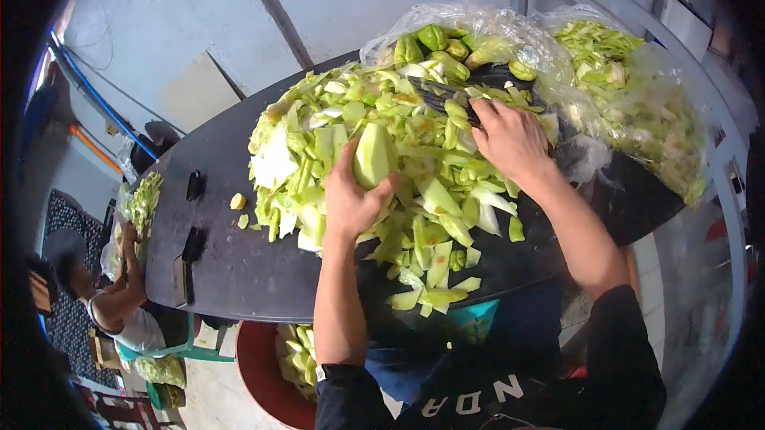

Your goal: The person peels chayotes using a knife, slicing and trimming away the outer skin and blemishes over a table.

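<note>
My left hand (356,193) is closed around a peeled pale green chayote (374,157), fingers on one side and thumb on the other. It is just over a big heap of green and whitish peels and slices (319,139) on the dark table. My right hand (514,137) is at the back right of the heap, fingers curled. From its fingertips a dark, blade-like knife (442,94) points left over the peels; its handle is hidden by the hand.
Unpeeled chayotes (434,38) lie by clear plastic at the back. A clear bag of cut green pieces (629,103) is at right. Below the table edge stands a red tub (267,378) with pieces inside. Another person (123,294) sits at the left end, hands at greens.
</note>
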`<state>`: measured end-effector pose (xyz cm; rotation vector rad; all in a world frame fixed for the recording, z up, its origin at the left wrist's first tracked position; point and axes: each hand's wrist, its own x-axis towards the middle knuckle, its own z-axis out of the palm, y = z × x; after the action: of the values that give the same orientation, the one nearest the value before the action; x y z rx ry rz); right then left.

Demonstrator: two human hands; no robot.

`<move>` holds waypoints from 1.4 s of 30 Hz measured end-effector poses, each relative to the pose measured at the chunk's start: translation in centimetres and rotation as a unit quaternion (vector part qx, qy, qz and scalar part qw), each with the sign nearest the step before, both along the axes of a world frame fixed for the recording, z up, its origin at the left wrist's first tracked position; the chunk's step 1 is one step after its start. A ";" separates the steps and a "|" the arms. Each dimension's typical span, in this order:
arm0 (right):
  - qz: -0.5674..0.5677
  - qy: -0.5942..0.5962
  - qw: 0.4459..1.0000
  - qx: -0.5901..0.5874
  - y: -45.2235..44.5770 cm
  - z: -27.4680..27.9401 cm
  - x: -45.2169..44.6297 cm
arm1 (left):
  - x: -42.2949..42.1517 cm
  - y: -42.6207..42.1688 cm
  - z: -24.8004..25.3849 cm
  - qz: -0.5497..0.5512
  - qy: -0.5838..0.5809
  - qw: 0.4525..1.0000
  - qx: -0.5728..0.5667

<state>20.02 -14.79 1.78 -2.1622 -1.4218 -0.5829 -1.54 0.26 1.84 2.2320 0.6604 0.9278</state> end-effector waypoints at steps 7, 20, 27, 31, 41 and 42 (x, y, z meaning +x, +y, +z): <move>-0.003 0.020 1.000 0.005 0.0 -0.1 0.5 | -0.1 -1.3 -0.7 -0.024 0.121 0.992 0.019; 0.006 0.019 0.999 0.028 0.8 -1.1 -0.8 | 2.3 -5.0 -0.5 0.022 0.119 0.914 0.387; 0.027 -0.011 0.999 0.044 0.7 -0.9 -1.1 | 5.2 -4.1 -1.1 0.011 0.126 0.896 0.426; 0.027 -0.009 0.999 0.031 0.5 -0.5 -1.5 | 4.5 -2.4 -1.1 0.044 0.133 0.903 0.405; 0.070 -0.037 0.995 0.053 0.8 -0.9 -2.9 | 4.8 -2.6 1.1 -0.023 0.169 0.914 0.368; 0.073 -0.035 0.995 0.061 0.7 -0.7 -2.8 | 5.2 -2.7 1.0 -0.032 0.183 0.906 0.380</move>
<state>17.24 -14.13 1.04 -1.9413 -1.5252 -0.6788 3.67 -2.48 2.80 3.1566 0.4076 0.8203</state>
